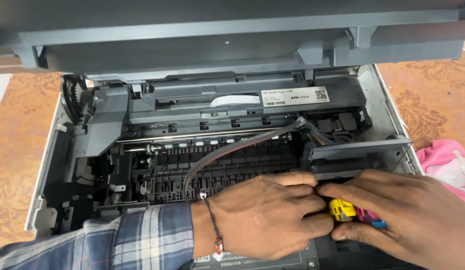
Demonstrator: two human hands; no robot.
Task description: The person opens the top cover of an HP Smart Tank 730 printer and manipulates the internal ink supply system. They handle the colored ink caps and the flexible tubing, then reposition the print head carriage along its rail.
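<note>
Pinching the yellow cap (342,209) beside the carriage (357,157), both hands, left (265,215) and right (392,215), grip closed; next move needs steady, careful fingertip alignment.

Yellow ink cap (341,209): small, glossy, at the printer's front right, pinched between both hands' fingertips, partly hidden.
Magenta cap (365,215): just right of the yellow one, mostly covered by fingers.
Blue cap (378,224): sliver showing beside the magenta.
</note>
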